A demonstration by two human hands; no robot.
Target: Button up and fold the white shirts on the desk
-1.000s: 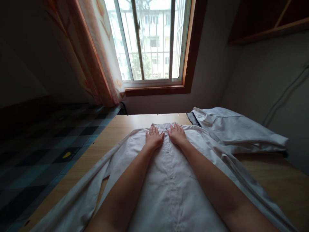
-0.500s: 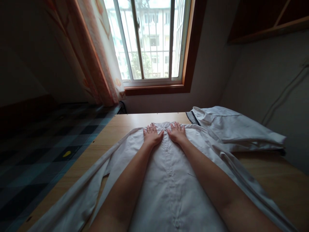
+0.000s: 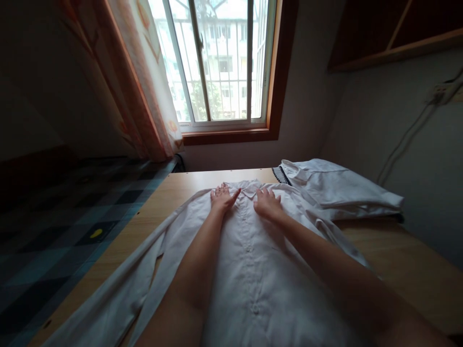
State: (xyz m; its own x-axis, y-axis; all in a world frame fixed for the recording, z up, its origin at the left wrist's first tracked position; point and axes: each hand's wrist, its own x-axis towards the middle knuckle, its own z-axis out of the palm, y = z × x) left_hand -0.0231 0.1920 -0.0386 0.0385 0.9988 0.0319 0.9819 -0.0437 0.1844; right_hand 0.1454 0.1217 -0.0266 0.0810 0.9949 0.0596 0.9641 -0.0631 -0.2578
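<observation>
A white button-up shirt (image 3: 235,270) lies front side up with its collar (image 3: 248,185) at the far end and its button strip running toward me. On the left of the collar rests my left hand (image 3: 222,197), open, fingers spread and thumb pointing at the collar. My right hand (image 3: 267,203) is open just right of the collar, fingers apart and slightly bent; whether it touches the cloth I cannot tell. One long sleeve (image 3: 119,289) stretches down the left side. My right forearm partly covers the other sleeve.
The shirt lies on a light wooden board (image 3: 361,241). More folded white clothing (image 3: 336,185) sits at the back right, over a dark-edged item. A checked cloth (image 3: 72,231) spreads at left. Behind are a barred window (image 3: 220,62), an orange-patterned curtain (image 3: 133,86) and a wall socket (image 3: 441,91).
My right hand has shifted slightly away from the collar and its fingers have bent. More of the collar shows between the hands. The view has turned a little to the right.
</observation>
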